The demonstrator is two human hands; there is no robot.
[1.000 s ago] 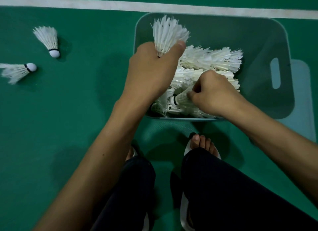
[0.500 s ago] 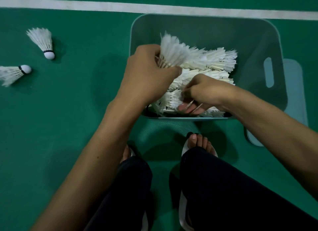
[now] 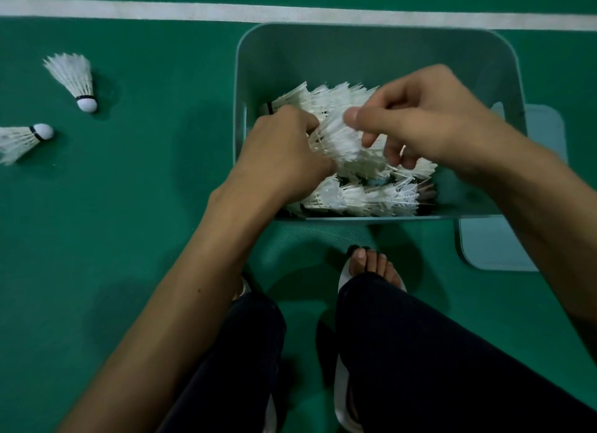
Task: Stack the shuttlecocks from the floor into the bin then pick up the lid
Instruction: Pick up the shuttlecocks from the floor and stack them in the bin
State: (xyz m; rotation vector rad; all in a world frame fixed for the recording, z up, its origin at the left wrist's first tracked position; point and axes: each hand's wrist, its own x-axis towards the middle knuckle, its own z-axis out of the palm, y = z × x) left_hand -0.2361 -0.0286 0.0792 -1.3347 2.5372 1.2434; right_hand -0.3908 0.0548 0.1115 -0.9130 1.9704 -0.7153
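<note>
Fingers (image 3: 371,117) of your right hand (image 3: 429,119) pinched a shuttlecock (image 3: 337,142) by its feathers over the bin (image 3: 323,35). Your left hand (image 3: 284,155) curled round its other end, seemingly to nest it into the stack (image 3: 361,200) inside.

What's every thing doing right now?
bin, open, lid off, shuttlecock pile inside
lid, flat on floor beside bin
held shuttlecock, gripped above the pile
left hand, grips held shuttlecock
right hand, pinches its feathers
floor shuttlecocks, lying on their sides
</note>
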